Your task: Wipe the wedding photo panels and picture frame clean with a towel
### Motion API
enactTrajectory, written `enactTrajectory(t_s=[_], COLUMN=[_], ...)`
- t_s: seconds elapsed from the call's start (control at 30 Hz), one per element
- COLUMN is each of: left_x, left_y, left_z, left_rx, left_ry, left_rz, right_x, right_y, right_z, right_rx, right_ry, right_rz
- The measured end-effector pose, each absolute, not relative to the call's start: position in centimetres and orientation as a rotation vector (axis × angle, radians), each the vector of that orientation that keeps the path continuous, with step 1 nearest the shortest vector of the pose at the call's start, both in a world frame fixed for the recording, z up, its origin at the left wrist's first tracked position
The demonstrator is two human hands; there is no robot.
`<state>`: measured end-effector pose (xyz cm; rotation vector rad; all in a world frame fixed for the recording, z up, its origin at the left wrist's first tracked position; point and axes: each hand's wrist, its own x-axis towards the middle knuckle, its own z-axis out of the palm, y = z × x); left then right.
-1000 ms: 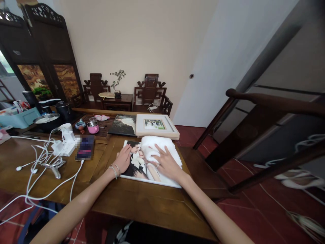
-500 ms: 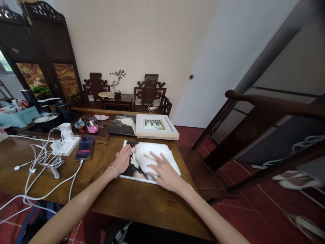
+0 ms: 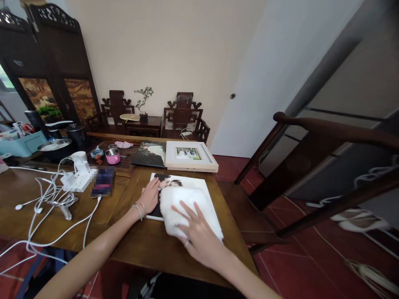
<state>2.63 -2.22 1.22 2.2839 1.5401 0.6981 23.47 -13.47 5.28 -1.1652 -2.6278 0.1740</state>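
Observation:
A flat photo print [image 3: 187,183] lies on the wooden table [image 3: 146,245] in front of me. My right hand [image 3: 199,236] presses flat, fingers spread, on a fluffy white cloth [image 3: 182,205] that covers the print's near half. My left hand [image 3: 150,197], with bracelets on the wrist, rests fingers-down on the print's left edge and holds it still.
Behind the print lie a pale framed picture [image 3: 190,155] and a dark photo [image 3: 150,153]. To the left are a phone [image 3: 102,186], a white power strip [image 3: 76,179] with tangled cables, a pink cup [image 3: 112,156] and cookware. A dark wooden chair [image 3: 311,166] stands at right.
My right hand has dragged the white cloth from the print's far end toward me, down over its near half. The left hand has stayed on the left edge.

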Motion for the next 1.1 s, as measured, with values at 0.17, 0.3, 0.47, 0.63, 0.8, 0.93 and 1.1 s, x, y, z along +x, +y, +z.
enactTrajectory(t_s=[0.17, 0.3, 0.47, 0.63, 0.8, 0.93, 1.1], left_x=[2.8, 2.8, 2.5, 2.6, 2.8, 2.9, 2.9], left_y=[-2.3, -2.3, -2.1, -2.2, -2.5, -2.5, -2.4], left_z=[1.5, 1.3, 0.9, 1.2, 1.7, 1.6, 1.3], left_rx=[2.288, 2.294, 2.297, 2.262, 2.257, 2.263, 2.247], left_ry=[1.569, 1.559, 1.52, 1.546, 1.538, 1.544, 1.546], left_rz=[0.658, 0.687, 0.732, 0.694, 0.648, 0.678, 0.699], right_x=[24.2, 24.5, 23.3, 21.8, 22.3, 24.1, 25.9], right_y=[-14.9, -8.8, -1.5, -3.5, -11.9, -15.3, -10.9], right_z=[6.1, 6.0, 5.6, 5.4, 5.5, 6.0, 6.0], right_rx=[-1.131, -1.211, -1.404, -1.341, -1.124, -1.048, -1.156], right_ry=[-2.66, -2.605, -2.522, -2.51, -2.613, -2.682, -2.632], right_rz=[0.267, 0.218, 0.098, 0.068, 0.179, 0.265, 0.202])
